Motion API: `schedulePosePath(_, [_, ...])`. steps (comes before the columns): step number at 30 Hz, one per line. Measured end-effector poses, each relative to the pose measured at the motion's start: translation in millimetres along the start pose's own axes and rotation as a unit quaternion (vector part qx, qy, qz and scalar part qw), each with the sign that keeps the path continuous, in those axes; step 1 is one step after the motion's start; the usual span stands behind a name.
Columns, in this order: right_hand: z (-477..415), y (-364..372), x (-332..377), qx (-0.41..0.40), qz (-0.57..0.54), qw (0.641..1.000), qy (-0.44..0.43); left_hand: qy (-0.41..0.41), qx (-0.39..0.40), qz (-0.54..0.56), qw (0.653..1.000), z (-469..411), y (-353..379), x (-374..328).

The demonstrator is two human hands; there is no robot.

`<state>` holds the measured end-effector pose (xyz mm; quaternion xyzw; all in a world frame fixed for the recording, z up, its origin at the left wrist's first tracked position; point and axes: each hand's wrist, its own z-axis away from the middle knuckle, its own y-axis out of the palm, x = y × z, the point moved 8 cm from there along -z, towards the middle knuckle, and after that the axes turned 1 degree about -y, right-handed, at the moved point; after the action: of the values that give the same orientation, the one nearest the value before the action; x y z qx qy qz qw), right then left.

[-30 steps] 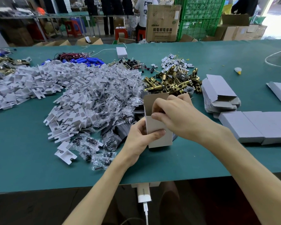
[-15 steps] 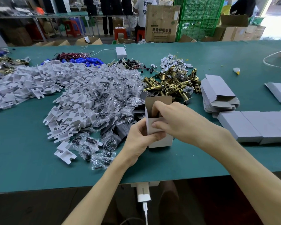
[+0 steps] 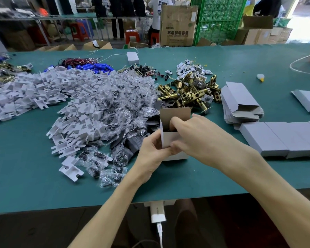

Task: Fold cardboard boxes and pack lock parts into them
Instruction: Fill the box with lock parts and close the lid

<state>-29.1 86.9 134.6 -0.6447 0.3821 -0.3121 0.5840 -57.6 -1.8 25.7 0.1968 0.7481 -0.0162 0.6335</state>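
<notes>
A small white cardboard box [image 3: 168, 140] stands upright on the green table [image 3: 25, 185], its brown-lined top flap raised. My left hand [image 3: 150, 154] grips its lower left side. My right hand [image 3: 191, 136] holds its right side, with a finger reaching into the open top. What lies inside is hidden. Behind the box lies a heap of brass lock latches [image 3: 190, 92]. To the left spread bagged screws [image 3: 115, 108] and white plastic inserts [image 3: 75, 126].
Flat grey box blanks [image 3: 240, 102] are stacked to the right, and folded grey boxes [image 3: 279, 138] lie in a row beside them. Blue cylinders and wires [image 3: 89, 64] lie at the back. A white charger [image 3: 157, 213] hangs below the table's near edge.
My right hand has slid down from the box's top to its side, uncovering the raised flap. The box and my left hand have barely moved.
</notes>
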Motion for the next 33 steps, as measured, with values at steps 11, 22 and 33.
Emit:
schedulePosePath(11, [10.5,-36.9,-14.1,-0.202,-0.177,0.963,-0.015,-0.027,-0.033,0.0,0.999,-2.3,-4.8,6.6])
schedulePosePath(22, [-31.8,42.0,-86.5,-0.207,-0.417,0.868,0.174,-0.06,-0.126,0.074,0.987,1.1,-25.6,6.7])
schedulePosePath(33, [-84.1,81.2,-26.4,-0.126,-0.429,0.894,0.017,-0.05,-0.223,0.182,0.956,7.0,-41.4,-2.4])
